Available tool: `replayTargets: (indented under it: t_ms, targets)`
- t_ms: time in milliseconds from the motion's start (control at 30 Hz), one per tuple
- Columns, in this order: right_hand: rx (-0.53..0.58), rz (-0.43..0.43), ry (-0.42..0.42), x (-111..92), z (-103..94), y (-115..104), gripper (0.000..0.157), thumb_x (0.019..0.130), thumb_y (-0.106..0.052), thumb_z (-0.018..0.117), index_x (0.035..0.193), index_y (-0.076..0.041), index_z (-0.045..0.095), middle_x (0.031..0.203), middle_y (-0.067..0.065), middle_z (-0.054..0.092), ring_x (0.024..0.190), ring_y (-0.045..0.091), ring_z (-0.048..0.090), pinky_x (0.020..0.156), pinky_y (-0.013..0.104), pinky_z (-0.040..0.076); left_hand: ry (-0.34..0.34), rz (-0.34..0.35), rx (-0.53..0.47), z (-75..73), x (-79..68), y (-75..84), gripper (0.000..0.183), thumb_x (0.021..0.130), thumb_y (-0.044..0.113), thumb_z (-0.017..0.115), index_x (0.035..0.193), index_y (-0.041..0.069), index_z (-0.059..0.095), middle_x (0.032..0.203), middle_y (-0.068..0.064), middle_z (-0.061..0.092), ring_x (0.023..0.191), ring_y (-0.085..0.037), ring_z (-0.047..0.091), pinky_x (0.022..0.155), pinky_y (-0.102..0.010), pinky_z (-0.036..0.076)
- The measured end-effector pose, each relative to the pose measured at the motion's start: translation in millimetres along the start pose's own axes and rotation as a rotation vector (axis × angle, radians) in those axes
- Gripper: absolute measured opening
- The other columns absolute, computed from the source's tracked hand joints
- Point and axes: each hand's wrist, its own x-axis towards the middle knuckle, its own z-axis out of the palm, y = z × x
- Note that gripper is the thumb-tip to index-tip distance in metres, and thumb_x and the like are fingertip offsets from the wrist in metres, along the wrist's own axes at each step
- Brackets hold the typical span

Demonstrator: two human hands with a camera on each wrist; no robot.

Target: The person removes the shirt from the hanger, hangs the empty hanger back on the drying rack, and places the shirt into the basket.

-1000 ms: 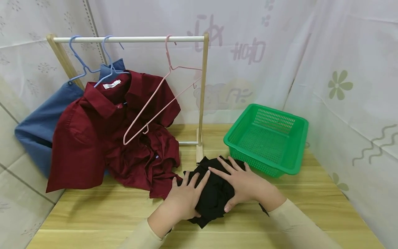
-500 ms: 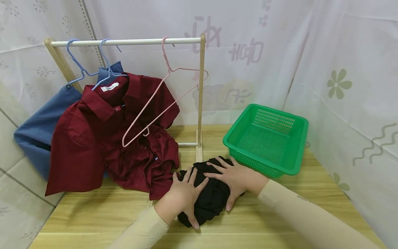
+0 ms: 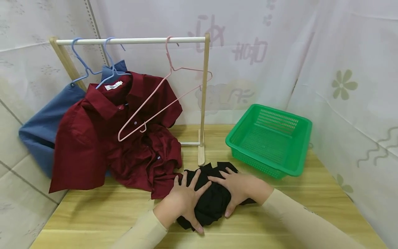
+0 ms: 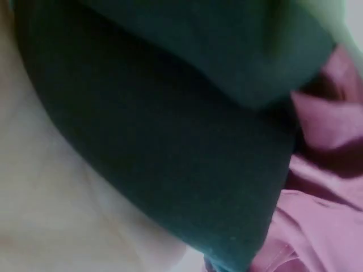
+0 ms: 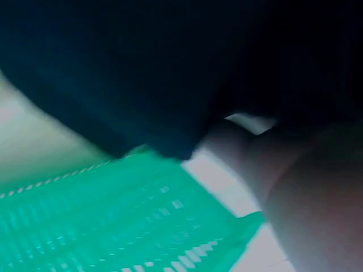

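Table [image 3: 93, 218], wood-grain. Black cloth [image 3: 212, 204]: left hand [image 3: 183, 200] and right hand [image 3: 239, 188] on it, apart, fingers spread. Maroon shirt [image 3: 99, 138], left of cloth: may crumple if cloth slides.

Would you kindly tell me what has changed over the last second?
The right hand has shifted slightly left on the black cloth, whose edges changed shape; the left hand has spread its thumb. The pink hanger has turned, its lower corner swinging left. Both hands still touch the cloth; the red shirt and green basket stayed put.
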Motion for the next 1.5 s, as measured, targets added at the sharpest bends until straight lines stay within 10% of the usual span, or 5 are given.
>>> replayTargets:
  t_ms: [433, 767, 967, 1267, 1500]
  targets:
    - [-0.135, -0.167, 0.181, -35, 12.5, -3, 0.117, 0.060, -0.083, 0.069, 0.155, -0.034, 0.024, 0.150, 0.012, 0.045, 0.111, 0.029, 0.065, 0.102, 0.052, 0.046, 0.049, 0.079, 0.035, 7.2, -10.8, 7.0, 0.138, 0.041, 0.089, 0.071, 0.151, 0.054, -0.005, 0.166, 0.000, -0.009, 0.149, -0.040, 0.022, 0.113, -0.062, 0.028]
    - [-0.014, -0.254, 0.238, -31, 16.0, 16, 0.085, 0.078, -0.064, 0.071, 0.151, -0.041, 0.033, 0.157, 0.008, 0.032, 0.137, 0.034, 0.043, 0.098, 0.046, 0.050, 0.097, 0.131, 0.031, 9.1, 2.5, 8.3, 0.135, 0.042, 0.086, 0.074, 0.153, 0.044, 0.010, 0.165, -0.010, 0.005, 0.142, -0.034, 0.039, 0.105, -0.049, 0.045]
    - [0.116, -0.228, 0.258, -39, 26.1, 5, 0.114, 0.065, -0.084, 0.063, 0.156, -0.040, 0.013, 0.166, 0.007, -0.005, 0.143, 0.051, 0.024, 0.100, 0.060, 0.045, 0.098, 0.123, -0.027, 12.0, 4.0, 8.3, 0.137, 0.042, 0.084, 0.077, 0.154, 0.043, 0.010, 0.165, -0.016, -0.001, 0.136, -0.039, 0.045, 0.092, -0.043, 0.055]
    - [0.417, -0.179, 0.033, -49, 26.5, -4, 0.098, 0.088, -0.064, 0.058, 0.154, -0.044, -0.012, 0.165, 0.000, -0.017, 0.148, 0.045, 0.019, 0.106, 0.073, 0.026, 0.131, 0.099, 0.041, 16.6, 0.7, 11.9, 0.148, 0.040, 0.094, 0.066, 0.158, 0.035, -0.003, 0.165, -0.017, 0.000, 0.153, -0.035, 0.007, 0.114, -0.068, 0.020]
    - [0.309, 0.003, 0.187, -46, 43.1, -20, 0.108, 0.073, -0.089, 0.047, 0.153, -0.046, -0.011, 0.164, 0.002, -0.021, 0.145, 0.056, 0.012, 0.103, 0.080, 0.020, 0.146, 0.092, 0.048, 17.9, 1.6, 12.8, 0.156, 0.036, 0.099, 0.058, 0.157, 0.030, -0.011, 0.165, -0.016, -0.003, 0.153, -0.037, 0.004, 0.113, -0.070, 0.017]
